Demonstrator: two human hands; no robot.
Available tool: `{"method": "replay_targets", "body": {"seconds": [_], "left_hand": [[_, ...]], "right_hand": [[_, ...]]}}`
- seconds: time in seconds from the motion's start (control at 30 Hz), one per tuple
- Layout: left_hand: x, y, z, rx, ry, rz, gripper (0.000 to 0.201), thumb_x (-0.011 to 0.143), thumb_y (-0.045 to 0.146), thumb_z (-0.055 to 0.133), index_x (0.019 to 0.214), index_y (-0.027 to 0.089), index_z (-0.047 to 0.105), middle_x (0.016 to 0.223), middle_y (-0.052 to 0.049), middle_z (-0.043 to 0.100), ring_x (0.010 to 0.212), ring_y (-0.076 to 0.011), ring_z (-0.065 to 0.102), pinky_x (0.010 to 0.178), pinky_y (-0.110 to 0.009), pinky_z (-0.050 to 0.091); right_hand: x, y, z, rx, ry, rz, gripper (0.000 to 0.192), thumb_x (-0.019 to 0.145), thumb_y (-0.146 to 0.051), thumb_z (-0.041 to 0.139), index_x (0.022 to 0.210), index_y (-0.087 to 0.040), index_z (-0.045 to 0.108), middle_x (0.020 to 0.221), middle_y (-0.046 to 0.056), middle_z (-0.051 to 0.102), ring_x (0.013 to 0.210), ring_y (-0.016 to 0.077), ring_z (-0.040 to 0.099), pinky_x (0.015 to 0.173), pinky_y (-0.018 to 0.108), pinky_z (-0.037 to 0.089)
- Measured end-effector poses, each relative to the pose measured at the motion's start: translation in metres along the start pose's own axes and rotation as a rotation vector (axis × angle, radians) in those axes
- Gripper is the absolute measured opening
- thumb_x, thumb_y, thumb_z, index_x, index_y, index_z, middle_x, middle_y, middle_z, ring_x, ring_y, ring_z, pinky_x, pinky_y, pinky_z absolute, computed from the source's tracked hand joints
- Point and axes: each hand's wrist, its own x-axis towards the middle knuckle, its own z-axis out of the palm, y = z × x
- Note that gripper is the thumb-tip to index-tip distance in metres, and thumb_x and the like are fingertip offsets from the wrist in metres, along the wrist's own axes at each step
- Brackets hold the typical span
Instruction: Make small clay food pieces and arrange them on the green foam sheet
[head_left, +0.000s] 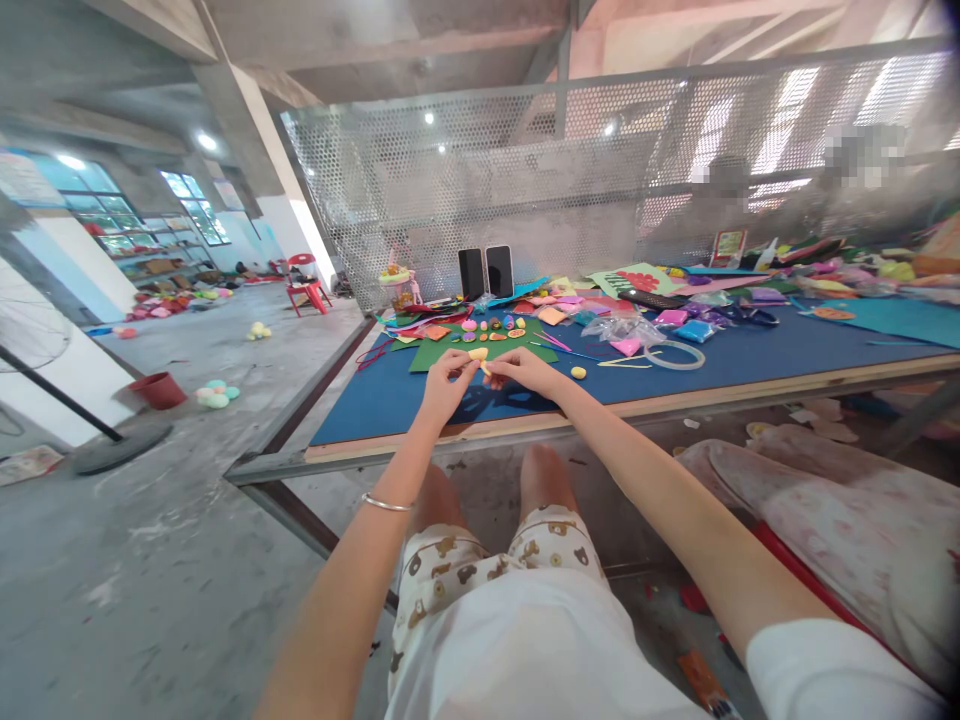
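Over the blue tabletop (360, 405) my two hands come together around pale yellow modelling clay (478, 354). My left hand (448, 375) pinches the larger lump between thumb and fingers. In the fingers of my right hand (521, 370) is a thin strip of the same clay (486, 369), close beside or touching the lump; I cannot tell which. A separate yellow clay ball (578, 373) lies on the table right of my right hand. Just beyond my hands, small coloured clay shapes (495, 324) sit on a dark green sheet (426, 356).
Two phones (484, 272) stand at the back against a perforated metal screen (487, 190). To the right lie a clear plastic ring (675, 355), a pink clay packet (626, 346), a blue packet (694, 331) and paper sheets. A decorated jar (401, 288) stands back left. Another person's legs (795, 500) are at right.
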Motion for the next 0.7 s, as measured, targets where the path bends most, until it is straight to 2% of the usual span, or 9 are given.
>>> {"method": "replay_targets", "body": {"seconds": [0.17, 0.33, 0.4, 0.53, 0.7], "left_hand": [[-0.0033, 0.0047, 0.0018, 0.085, -0.025, 0.044, 0.018, 0.073, 0.031, 0.064, 0.082, 0.018, 0.07, 0.086, -0.003, 0.056, 0.062, -0.0102, 0.048, 0.061, -0.025, 0.042], [-0.0043, 0.0057, 0.002, 0.141, 0.007, 0.048, 0.021, 0.075, 0.037, 0.063, 0.078, 0.017, 0.068, 0.082, -0.002, 0.053, 0.057, -0.0094, 0.041, 0.057, -0.025, 0.039], [-0.0043, 0.0059, 0.0018, 0.154, 0.005, 0.045, 0.024, 0.077, 0.04, 0.061, 0.076, 0.017, 0.067, 0.081, -0.002, 0.052, 0.057, -0.0097, 0.041, 0.056, -0.025, 0.038], [-0.0043, 0.0068, 0.0016, 0.175, -0.03, 0.035, 0.027, 0.076, 0.043, 0.061, 0.074, 0.017, 0.066, 0.08, -0.002, 0.051, 0.056, -0.0097, 0.041, 0.056, -0.025, 0.038], [-0.0045, 0.0063, 0.0026, 0.182, -0.06, 0.026, 0.027, 0.075, 0.043, 0.063, 0.076, 0.017, 0.067, 0.079, -0.002, 0.05, 0.055, -0.0093, 0.041, 0.055, -0.025, 0.037]], "right_hand": [[0.0004, 0.0007, -0.0001, 0.031, 0.027, 0.005, 0.053, 0.067, -0.065, 0.058, 0.067, -0.013, 0.067, 0.064, 0.005, 0.066, 0.059, 0.0135, 0.058, 0.061, 0.028, 0.048], [-0.0009, -0.0009, -0.0003, 0.016, 0.094, -0.058, 0.051, 0.072, -0.063, 0.056, 0.059, -0.014, 0.061, 0.056, 0.003, 0.059, 0.054, 0.0124, 0.054, 0.058, 0.027, 0.045], [-0.0018, -0.0009, -0.0005, 0.009, 0.16, -0.106, 0.045, 0.071, -0.06, 0.061, 0.064, -0.015, 0.059, 0.056, 0.0, 0.054, 0.053, 0.0108, 0.05, 0.056, 0.025, 0.042], [-0.0031, 0.0, 0.0008, -0.075, 0.275, -0.226, 0.043, 0.066, -0.052, 0.07, 0.09, -0.017, 0.061, 0.06, -0.004, 0.048, 0.055, 0.01, 0.044, 0.054, 0.024, 0.037], [-0.0032, 0.0013, 0.0019, -0.246, 0.323, -0.277, 0.037, 0.073, -0.053, 0.064, 0.078, -0.016, 0.068, 0.062, 0.0, 0.051, 0.058, 0.0115, 0.044, 0.056, 0.026, 0.038]]}}
